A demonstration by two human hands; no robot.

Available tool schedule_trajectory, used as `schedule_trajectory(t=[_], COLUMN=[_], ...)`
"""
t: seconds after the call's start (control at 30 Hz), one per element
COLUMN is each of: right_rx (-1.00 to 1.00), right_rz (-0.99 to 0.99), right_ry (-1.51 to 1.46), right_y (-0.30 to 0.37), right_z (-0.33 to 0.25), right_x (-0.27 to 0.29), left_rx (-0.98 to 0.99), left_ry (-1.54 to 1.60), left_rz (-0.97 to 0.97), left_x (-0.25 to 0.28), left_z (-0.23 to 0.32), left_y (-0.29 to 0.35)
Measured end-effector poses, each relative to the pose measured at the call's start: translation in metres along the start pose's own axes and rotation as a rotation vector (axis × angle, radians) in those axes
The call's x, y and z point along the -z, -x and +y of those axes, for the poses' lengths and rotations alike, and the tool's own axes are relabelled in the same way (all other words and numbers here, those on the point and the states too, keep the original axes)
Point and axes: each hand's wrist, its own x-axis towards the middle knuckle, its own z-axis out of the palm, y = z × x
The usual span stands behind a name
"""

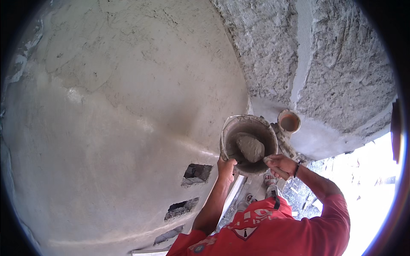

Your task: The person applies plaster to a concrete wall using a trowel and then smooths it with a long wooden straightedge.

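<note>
My left hand (226, 168) is closed on the near left rim of a mortar-stained bucket (267, 133), its thumb over the edge. In my right hand (282, 164) is the handle of a trowel (279, 173), the fingers wrapped round it at the bucket's right rim. The trowel's front end reaches into the bucket, where a rounded lump of wet grey mortar (251, 147) covers the blade. Deeper parts of the bucket lie in shadow, so how much mortar is in it is hard to see.
A smooth plastered wall (128, 106) fills the left, with rectangular holes (197, 174) low down. Rough plaster (341, 64) with a smooth strip (303, 47) covers the upper right. Beside the bucket stands a smaller round container (289, 122). My shoes (270, 179) show below; bright light fills the lower right.
</note>
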Motion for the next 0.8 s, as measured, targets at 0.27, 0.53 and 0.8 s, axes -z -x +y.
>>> schedule_trajectory(t=[0.27,0.53,0.8], right_rx=[0.272,0.937,1.61], right_rz=[-0.038,0.289,0.949], right_ry=[-0.615,-0.937,-0.704], right_y=[0.007,-0.003,0.008], right_z=[-0.023,-0.073,-0.137], right_x=[-0.038,-0.026,-0.016], left_rx=[0.022,0.072,0.085], left_ry=[0.189,0.148,0.065], left_rz=[0.053,0.11,0.24], left_x=[0.016,0.057,0.133], left_z=[0.002,-0.003,-0.055], left_y=[0.007,0.042,0.072])
